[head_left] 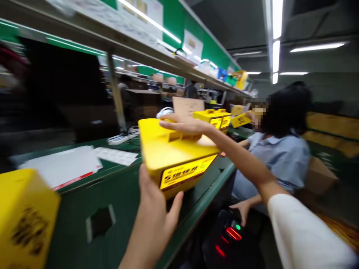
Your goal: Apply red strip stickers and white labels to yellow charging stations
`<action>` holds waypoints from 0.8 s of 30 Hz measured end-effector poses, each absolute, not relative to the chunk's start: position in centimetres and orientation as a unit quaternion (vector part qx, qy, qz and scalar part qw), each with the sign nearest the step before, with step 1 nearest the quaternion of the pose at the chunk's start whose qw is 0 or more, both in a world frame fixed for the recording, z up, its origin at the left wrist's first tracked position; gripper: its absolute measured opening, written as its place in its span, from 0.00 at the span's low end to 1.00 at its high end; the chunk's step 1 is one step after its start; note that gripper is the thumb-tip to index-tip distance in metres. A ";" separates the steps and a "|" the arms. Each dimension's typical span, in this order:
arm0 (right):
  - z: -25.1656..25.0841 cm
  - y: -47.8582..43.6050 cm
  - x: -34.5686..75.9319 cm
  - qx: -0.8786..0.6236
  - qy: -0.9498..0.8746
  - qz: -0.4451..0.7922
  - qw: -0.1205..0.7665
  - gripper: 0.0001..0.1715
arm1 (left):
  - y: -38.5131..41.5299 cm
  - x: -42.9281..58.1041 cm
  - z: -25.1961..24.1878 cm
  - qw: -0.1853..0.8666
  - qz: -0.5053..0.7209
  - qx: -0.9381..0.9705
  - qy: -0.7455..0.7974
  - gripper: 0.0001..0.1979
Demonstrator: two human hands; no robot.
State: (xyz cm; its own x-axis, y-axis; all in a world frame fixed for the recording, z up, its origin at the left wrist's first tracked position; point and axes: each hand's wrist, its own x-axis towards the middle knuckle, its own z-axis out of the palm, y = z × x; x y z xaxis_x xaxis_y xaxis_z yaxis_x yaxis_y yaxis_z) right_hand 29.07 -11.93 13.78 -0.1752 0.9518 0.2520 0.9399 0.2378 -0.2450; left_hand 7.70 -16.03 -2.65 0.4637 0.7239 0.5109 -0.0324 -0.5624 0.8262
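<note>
A yellow box [179,153] with a raised handle on its lid and a printed label on its side is between my two hands, tilted above the green conveyor belt [123,213]. My left hand [157,209] grips its lower near corner, with the thumb apart along the labelled side and the other fingers hidden behind the box. Across the lid lies my right hand [186,125], fingers stretched over the handle and pressing from above; its white sleeve comes in from the right.
Another yellow box [25,216] stands at the near left. White sheets [64,166] lie along the belt's far side. More yellow boxes [214,117] are farther down the line. On the right sits a co-worker [277,160] beside a dark device with red lights [234,233]. A shelf [146,45] runs overhead.
</note>
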 end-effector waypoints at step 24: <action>-1.6 -7.2 33.0 -0.451 -0.657 -0.415 0.438 0.26 | -11.7 -9.1 -17.1 0.235 0.099 0.891 0.376 0.32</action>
State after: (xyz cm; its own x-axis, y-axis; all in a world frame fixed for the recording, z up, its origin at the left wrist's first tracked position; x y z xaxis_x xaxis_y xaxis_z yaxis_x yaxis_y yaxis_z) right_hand 32.97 -7.21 -1.56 -0.2091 0.2287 0.9508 0.9568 0.2489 0.1505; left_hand -9.09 -11.67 -17.08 0.6971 0.7170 -0.0001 0.6235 -0.6062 0.4937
